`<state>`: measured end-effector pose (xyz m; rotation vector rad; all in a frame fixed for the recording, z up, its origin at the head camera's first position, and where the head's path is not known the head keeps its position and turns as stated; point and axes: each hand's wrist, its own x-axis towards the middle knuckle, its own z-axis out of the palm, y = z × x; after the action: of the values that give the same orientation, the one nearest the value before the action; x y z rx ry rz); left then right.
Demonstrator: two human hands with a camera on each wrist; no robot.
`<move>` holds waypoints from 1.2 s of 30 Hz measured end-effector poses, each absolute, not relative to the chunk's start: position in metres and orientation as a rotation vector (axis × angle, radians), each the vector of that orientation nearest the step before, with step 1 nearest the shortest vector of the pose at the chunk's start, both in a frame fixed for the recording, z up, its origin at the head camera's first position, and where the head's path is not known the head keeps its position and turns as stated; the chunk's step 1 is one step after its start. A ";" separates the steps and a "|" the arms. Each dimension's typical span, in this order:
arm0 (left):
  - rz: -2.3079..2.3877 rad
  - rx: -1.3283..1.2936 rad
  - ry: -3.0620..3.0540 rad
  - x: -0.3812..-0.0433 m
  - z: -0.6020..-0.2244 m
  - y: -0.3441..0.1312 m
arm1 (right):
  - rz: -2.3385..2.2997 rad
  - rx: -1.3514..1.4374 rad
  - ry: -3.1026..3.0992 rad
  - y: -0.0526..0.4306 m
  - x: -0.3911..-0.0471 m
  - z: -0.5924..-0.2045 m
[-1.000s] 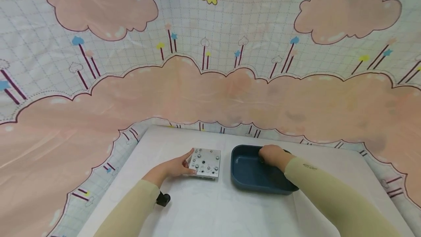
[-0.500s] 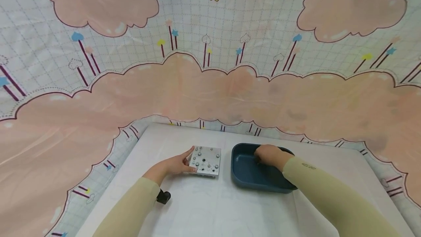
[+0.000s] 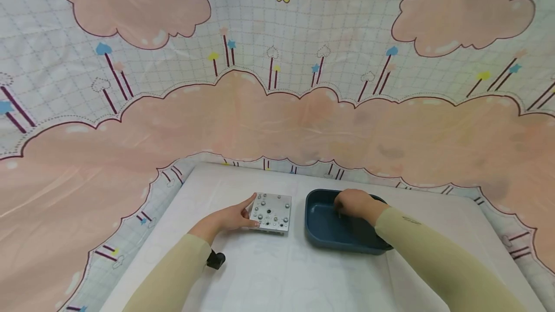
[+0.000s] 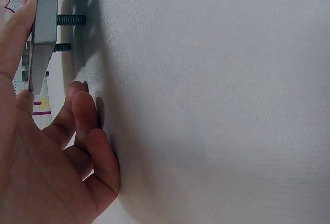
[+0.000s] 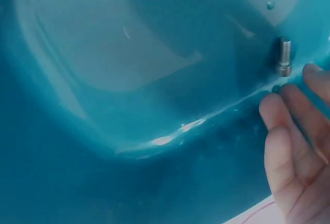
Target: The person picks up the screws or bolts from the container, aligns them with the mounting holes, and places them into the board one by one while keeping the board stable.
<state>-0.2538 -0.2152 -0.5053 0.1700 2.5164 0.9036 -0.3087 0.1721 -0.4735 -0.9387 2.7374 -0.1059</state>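
Observation:
A square silver metal plate with several bolts in its face is held by my left hand, one finger and the thumb gripping its left side. In the left wrist view, threaded bolt shanks stick out beneath the plate, and the other fingers curl below it near the cloth. My right hand reaches down into a dark blue tray. In the right wrist view its loosely bent fingers are beside a socket-head screw on the tray floor. The right thumb is hidden.
A white cloth covers the table. A black object shows beneath the left wrist. Behind the table hangs a patterned curtain with clouds.
My right hand has shifted slightly left inside the tray, away from its right side. The left hand and the plate stay in place.

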 end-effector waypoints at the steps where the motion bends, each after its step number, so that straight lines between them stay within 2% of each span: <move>1: 0.904 0.170 2.516 -0.254 -0.505 -0.215 | -0.114 -0.912 2.751 0.172 -0.309 -0.473; 8: 0.897 0.159 2.510 -0.254 -0.504 -0.213 | -0.071 -0.592 2.801 0.163 -0.306 -0.473; 12: 0.896 0.154 2.508 -0.254 -0.503 -0.213 | -0.047 -0.525 2.789 0.158 -0.304 -0.474; 36: 0.900 0.157 2.514 -0.253 -0.504 -0.215 | 0.000 -0.865 2.743 0.150 -0.305 -0.478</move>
<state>-0.2530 -0.2147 -0.5041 0.1570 2.5136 0.8997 -0.3047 0.1500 -0.4775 -0.8649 2.7434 -0.0001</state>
